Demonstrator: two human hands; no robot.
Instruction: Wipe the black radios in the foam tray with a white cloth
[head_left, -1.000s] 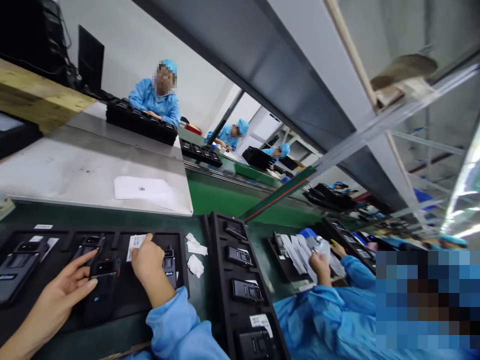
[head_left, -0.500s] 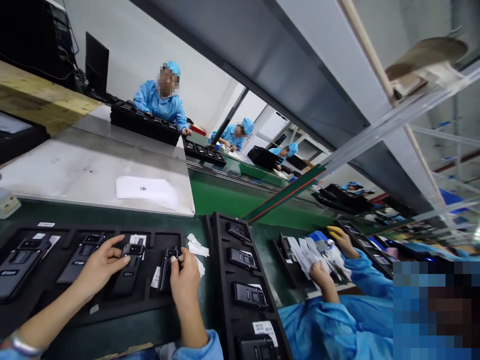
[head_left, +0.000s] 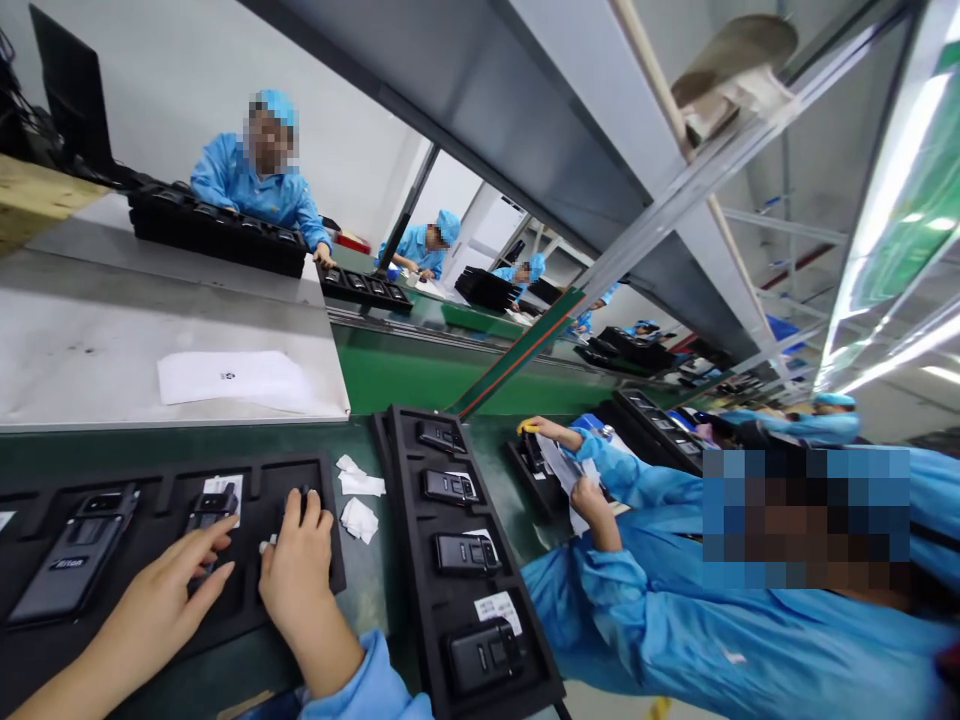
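My left hand [head_left: 169, 600], fingers apart, lies over a black handheld device [head_left: 215, 505] in a compartment of the black foam tray [head_left: 169, 472]. A white label sticks out behind that device. In the end compartment, my right hand [head_left: 304, 565] curls its fingers down round another black device [head_left: 301, 495], which it mostly hides. To the left, a larger-looking device [head_left: 75, 560] of the same kind, with a camera-like top and a clip, lies face down in its own recess.
Crumpled white paper [head_left: 360, 515] lies right of the tray. Beyond it stands a second foam tray [head_left: 420, 610] with several devices. A co-worker [head_left: 637, 580] handles white sheets at the right. A white sheet [head_left: 225, 378] rests on the metal plate ahead.
The view has swung right. My right hand has gone from pinching the device's edge to covering it from above. My left fingers have straightened. The co-worker's hands have come together at the sheets.
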